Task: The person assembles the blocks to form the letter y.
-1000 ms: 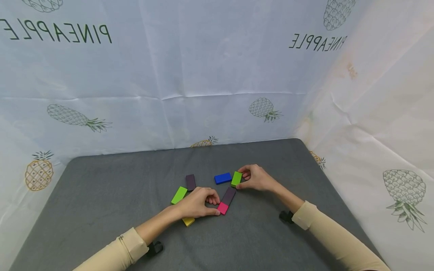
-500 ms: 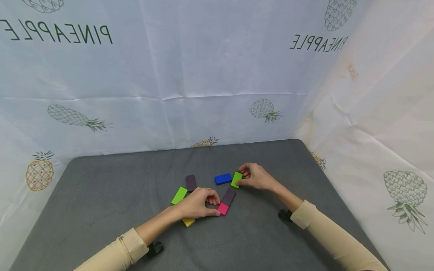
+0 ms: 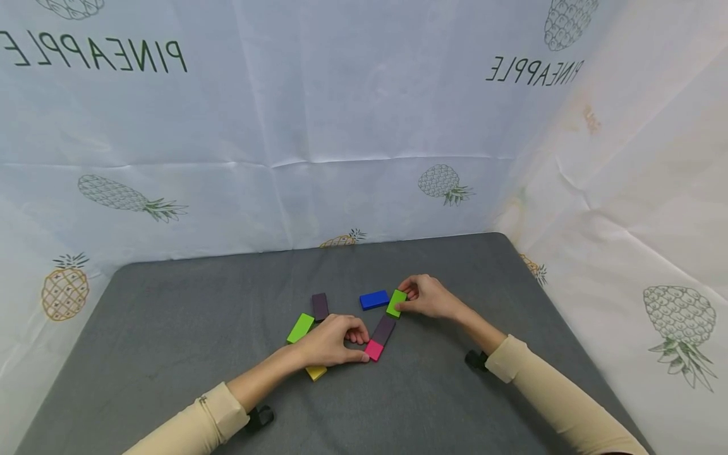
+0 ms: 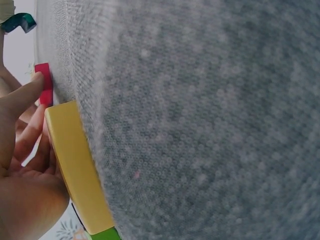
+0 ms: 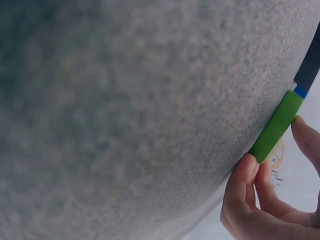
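Observation:
My left hand (image 3: 332,341) pinches a pink block (image 3: 373,350) between thumb and fingers; in the left wrist view the thumb lies on that pink block (image 4: 45,82). A dark purple block (image 3: 383,330) lies end to end with the pink one. My right hand (image 3: 431,297) pinches a green block (image 3: 396,303) at the far end of the purple block. In the right wrist view, thumb and fingertips touch the green block (image 5: 278,126) at its side and end. A blue block (image 3: 373,300) lies just left of the green one.
Left of the left hand lie a second green block (image 3: 300,328), another dark purple block (image 3: 320,306) and a yellow block (image 3: 316,372), partly hidden under the wrist. All rest on a grey cloth-covered table (image 3: 188,328). Printed white sheets (image 3: 364,114) hang behind and at the sides.
The right hand has brought the green block slightly nearer, down toward the end of the dark purple block. The left hand stays in place on the pink block.

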Demonstrator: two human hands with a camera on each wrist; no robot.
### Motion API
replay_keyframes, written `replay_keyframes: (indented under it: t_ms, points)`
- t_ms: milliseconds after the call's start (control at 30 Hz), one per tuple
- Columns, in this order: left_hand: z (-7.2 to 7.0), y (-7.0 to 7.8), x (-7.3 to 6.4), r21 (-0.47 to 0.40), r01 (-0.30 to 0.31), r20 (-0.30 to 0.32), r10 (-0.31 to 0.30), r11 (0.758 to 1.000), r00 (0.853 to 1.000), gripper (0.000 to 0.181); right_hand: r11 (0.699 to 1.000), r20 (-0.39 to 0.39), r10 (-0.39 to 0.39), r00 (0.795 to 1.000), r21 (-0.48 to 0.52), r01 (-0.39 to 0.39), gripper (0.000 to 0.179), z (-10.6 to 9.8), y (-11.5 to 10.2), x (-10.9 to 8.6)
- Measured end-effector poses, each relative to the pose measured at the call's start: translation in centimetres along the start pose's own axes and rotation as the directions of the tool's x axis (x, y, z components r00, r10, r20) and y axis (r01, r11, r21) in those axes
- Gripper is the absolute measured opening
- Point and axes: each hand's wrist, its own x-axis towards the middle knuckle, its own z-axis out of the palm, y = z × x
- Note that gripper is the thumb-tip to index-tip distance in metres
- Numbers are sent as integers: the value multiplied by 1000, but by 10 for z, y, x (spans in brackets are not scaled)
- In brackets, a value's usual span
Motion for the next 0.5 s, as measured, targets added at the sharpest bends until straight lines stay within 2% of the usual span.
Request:
replay_keyframes:
  t_ms: [500]
  points:
    - [1, 0, 0, -3, 9, -3, -9, 1000, 1000, 23, 1000, 4, 10, 1000, -1, -10, 41, 3, -6, -3]
